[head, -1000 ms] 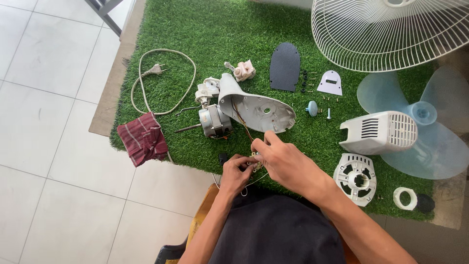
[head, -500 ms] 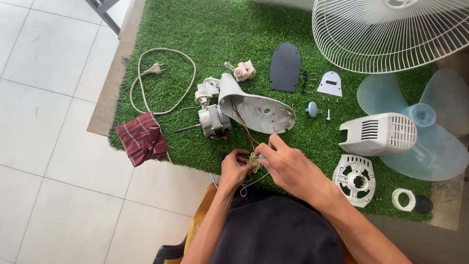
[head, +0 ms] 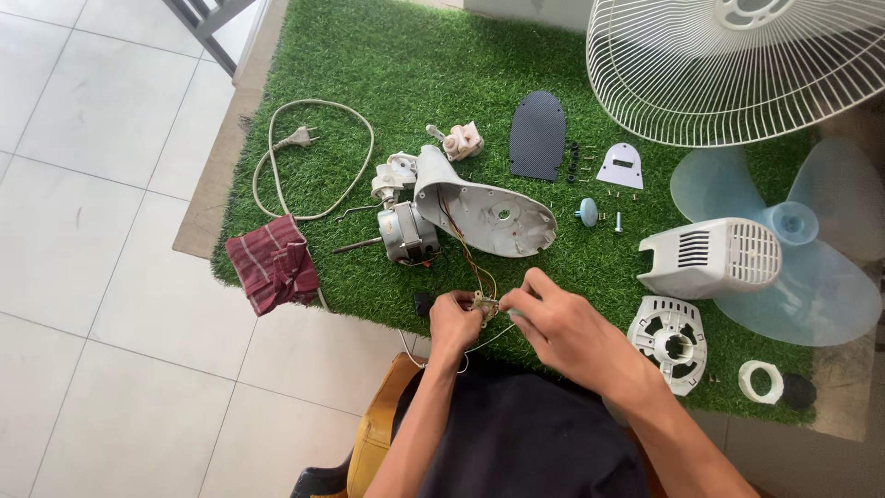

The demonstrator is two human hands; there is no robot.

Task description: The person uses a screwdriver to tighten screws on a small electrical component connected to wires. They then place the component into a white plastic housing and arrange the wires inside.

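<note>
Fan fully stripped across green mat point(head: 387, 55); near front edge, left hand point(head: 454, 323) and right hand point(head: 562, 327) pinching wired switch part point(head: 485, 306), wiring unfinished.

Home floor: tiles point(head: 111, 184), grass mat point(head: 415, 65)

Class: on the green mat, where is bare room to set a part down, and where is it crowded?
Bare grass lies above the cord, left of the dark plate. Crowded: around the motor, both hands and the white cover.
</note>
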